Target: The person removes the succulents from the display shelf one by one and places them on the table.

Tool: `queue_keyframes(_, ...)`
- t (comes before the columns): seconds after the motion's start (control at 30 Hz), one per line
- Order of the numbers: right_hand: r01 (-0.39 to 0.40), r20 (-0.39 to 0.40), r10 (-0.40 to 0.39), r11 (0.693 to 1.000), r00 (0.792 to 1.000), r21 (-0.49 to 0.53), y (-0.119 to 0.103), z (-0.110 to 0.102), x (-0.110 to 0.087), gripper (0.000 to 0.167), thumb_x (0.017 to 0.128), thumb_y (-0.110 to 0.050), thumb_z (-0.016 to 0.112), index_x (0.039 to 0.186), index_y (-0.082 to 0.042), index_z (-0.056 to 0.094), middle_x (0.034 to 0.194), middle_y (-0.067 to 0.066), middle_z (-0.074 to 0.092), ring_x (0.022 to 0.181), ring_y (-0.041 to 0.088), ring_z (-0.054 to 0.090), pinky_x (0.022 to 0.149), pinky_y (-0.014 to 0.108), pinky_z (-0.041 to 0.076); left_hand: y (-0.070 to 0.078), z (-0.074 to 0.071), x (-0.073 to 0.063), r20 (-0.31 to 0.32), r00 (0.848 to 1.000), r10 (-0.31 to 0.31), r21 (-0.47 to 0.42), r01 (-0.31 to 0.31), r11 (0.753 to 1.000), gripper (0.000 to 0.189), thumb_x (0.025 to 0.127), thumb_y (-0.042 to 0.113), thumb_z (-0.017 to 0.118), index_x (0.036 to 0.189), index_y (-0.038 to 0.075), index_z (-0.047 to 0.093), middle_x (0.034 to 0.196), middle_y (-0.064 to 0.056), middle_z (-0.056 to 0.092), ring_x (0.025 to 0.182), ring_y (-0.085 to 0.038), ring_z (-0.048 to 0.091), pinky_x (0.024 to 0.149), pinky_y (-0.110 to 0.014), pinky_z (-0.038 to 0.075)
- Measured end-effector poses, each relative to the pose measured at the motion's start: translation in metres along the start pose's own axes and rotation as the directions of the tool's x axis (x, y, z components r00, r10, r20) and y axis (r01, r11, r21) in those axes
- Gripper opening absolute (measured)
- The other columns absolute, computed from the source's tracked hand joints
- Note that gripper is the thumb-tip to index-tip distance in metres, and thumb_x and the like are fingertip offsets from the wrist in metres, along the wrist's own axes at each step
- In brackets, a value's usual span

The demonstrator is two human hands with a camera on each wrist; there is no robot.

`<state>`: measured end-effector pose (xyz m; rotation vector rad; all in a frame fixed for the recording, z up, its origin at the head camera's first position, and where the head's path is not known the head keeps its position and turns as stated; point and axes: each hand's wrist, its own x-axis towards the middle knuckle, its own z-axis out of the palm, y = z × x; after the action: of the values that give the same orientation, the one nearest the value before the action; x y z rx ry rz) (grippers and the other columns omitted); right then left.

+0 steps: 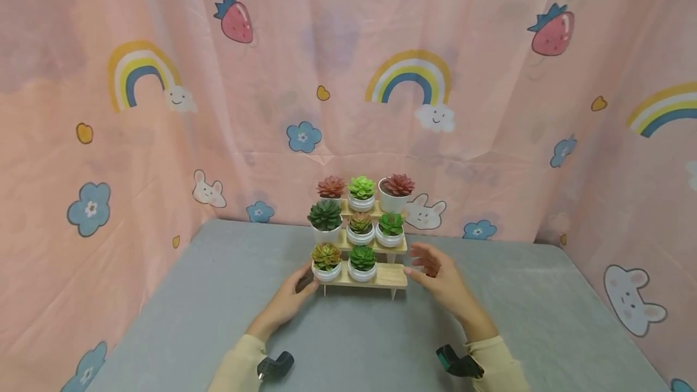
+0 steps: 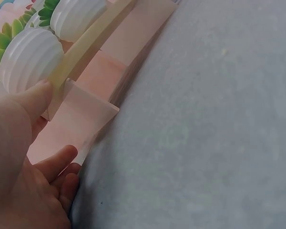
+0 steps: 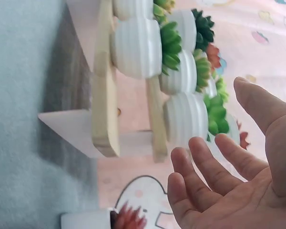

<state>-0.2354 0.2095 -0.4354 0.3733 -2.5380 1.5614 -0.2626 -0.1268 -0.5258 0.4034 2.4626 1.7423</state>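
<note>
In the head view, you have the wooden stand [image 1: 391, 275] on the far half of the grey table [image 1: 544, 307], before the pink cloth [image 1: 479, 83]. It carries eight small plants [image 1: 362, 258]: three on the top board, three on the middle one, and two on the lowest, whose right part is bare. Your left hand [image 1: 285, 298] is at the left end of the lowest board; your right hand [image 1: 443, 280] is just beside its right end.

In the left wrist view, your left hand holds this board end in a narrow pinch, the thumb close to a white pot [image 2: 31, 59].

In the right wrist view, your right hand is wide, with thumb and fingers apart, and it holds nothing. Further right, a red plant [image 3: 128, 218] in a white pot stands on the table.
</note>
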Motion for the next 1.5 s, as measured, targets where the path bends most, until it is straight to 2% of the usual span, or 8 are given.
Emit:
queue_keyframes(0.13, -0.006, 0.026, 0.006, 1.000, 1.000, 0.000, 0.003, 0.009, 0.000, 0.053, 0.094, -0.014, 0.072, 0.141, 0.002, 0.052, 0.133, 0.025, 0.062, 0.120, 0.042, 0.059, 0.096, 0.042, 0.050, 0.000, 0.001, 0.000, -0.002, 1.000, 0.019, 0.019, -0.019, 1.000, 0.066, 0.104, 0.031, 0.058, 0.159, 0.007, 0.031, 0.164, -0.018, 0.032, 0.151, -0.041, 0.032, 0.121, -0.057, 0.031)
queue_keyframes(0.3, -0.001, 0.070, 0.001, 1.000, 0.998, 0.008, 0.005, 0.019, 0.000, 0.050, 0.093, -0.014, 0.072, 0.137, 0.003, 0.055, 0.131, 0.025, 0.064, 0.117, 0.037, 0.062, 0.095, 0.048, 0.052, -0.001, 0.001, 0.000, -0.003, 0.999, 0.033, 0.022, -0.033, 0.999, 0.064, 0.103, 0.028, 0.059, 0.158, 0.007, 0.033, 0.163, -0.017, 0.035, 0.150, -0.040, 0.034, 0.120, -0.056, 0.033)
queue_keyframes(0.5, 0.023, 0.096, -0.025, 0.999, 0.995, 0.028, 0.007, 0.029, 0.002, 0.047, 0.093, -0.013, 0.073, 0.134, 0.004, 0.057, 0.129, 0.024, 0.065, 0.114, 0.036, 0.064, 0.094, 0.047, 0.052, 0.001, 0.001, 0.000, -0.013, 1.000, 0.029, 0.007, -0.029, 1.000, 0.063, 0.103, 0.026, 0.060, 0.157, 0.007, 0.035, 0.163, -0.017, 0.036, 0.150, -0.040, 0.035, 0.121, -0.055, 0.033)
queue_keyframes(0.83, 0.025, 0.118, -0.030, 0.999, 0.993, 0.044, 0.012, 0.042, 0.007, 0.047, 0.093, -0.014, 0.072, 0.135, 0.003, 0.057, 0.132, 0.023, 0.064, 0.121, 0.038, 0.060, 0.097, 0.043, 0.049, 0.002, 0.001, 0.003, -0.011, 0.999, 0.042, 0.028, -0.042, 0.999, 0.064, 0.104, 0.027, 0.058, 0.158, 0.005, 0.032, 0.163, -0.019, 0.034, 0.151, -0.040, 0.034, 0.120, -0.056, 0.033)
queue_keyframes(1.0, 0.032, 0.091, -0.037, 0.998, 0.995, 0.056, 0.013, 0.055, 0.010, 0.050, 0.092, -0.014, 0.074, 0.136, 0.001, 0.057, 0.136, 0.021, 0.062, 0.127, 0.039, 0.058, 0.103, 0.050, 0.049, 0.000, -0.001, 0.003, -0.006, 0.999, 0.038, 0.039, -0.037, 0.999, 0.066, 0.104, 0.030, 0.057, 0.159, 0.005, 0.030, 0.163, -0.021, 0.034, 0.150, -0.042, 0.034, 0.119, -0.057, 0.034)
queue_keyframes(1.13, 0.000, 0.046, -0.003, 0.997, 0.999, 0.072, 0.011, 0.065, 0.012, 0.053, 0.090, -0.015, 0.077, 0.137, -0.002, 0.057, 0.140, 0.018, 0.061, 0.130, 0.037, 0.057, 0.106, 0.055, 0.047, -0.001, -0.001, 0.002, -0.009, 0.999, 0.031, 0.035, -0.030, 0.999, 0.067, 0.104, 0.033, 0.058, 0.159, 0.007, 0.030, 0.163, -0.019, 0.034, 0.150, -0.041, 0.033, 0.120, -0.057, 0.033)
queue_keyframes(1.23, -0.027, 0.012, 0.026, 0.995, 1.000, 0.091, 0.010, 0.071, 0.012, 0.055, 0.088, -0.013, 0.078, 0.137, -0.002, 0.057, 0.139, 0.018, 0.062, 0.130, 0.036, 0.057, 0.108, 0.055, 0.046, -0.001, -0.001, 0.002, -0.010, 1.000, 0.022, 0.029, -0.021, 0.999, 0.067, 0.104, 0.033, 0.058, 0.159, 0.010, 0.031, 0.164, -0.016, 0.033, 0.152, -0.039, 0.032, 0.122, -0.055, 0.031)
queue_keyframes(1.5, -0.040, -0.027, 0.042, 0.997, 0.999, 0.072, 0.010, 0.082, 0.012, 0.060, 0.086, -0.013, 0.081, 0.139, 0.002, 0.055, 0.137, 0.020, 0.062, 0.129, 0.033, 0.058, 0.111, 0.051, 0.044, -0.002, 0.000, -0.001, -0.012, 0.999, 0.041, 0.040, -0.041, 0.998, 0.065, 0.104, 0.029, 0.058, 0.158, 0.005, 0.032, 0.163, -0.019, 0.034, 0.150, -0.041, 0.034, 0.120, -0.058, 0.033)
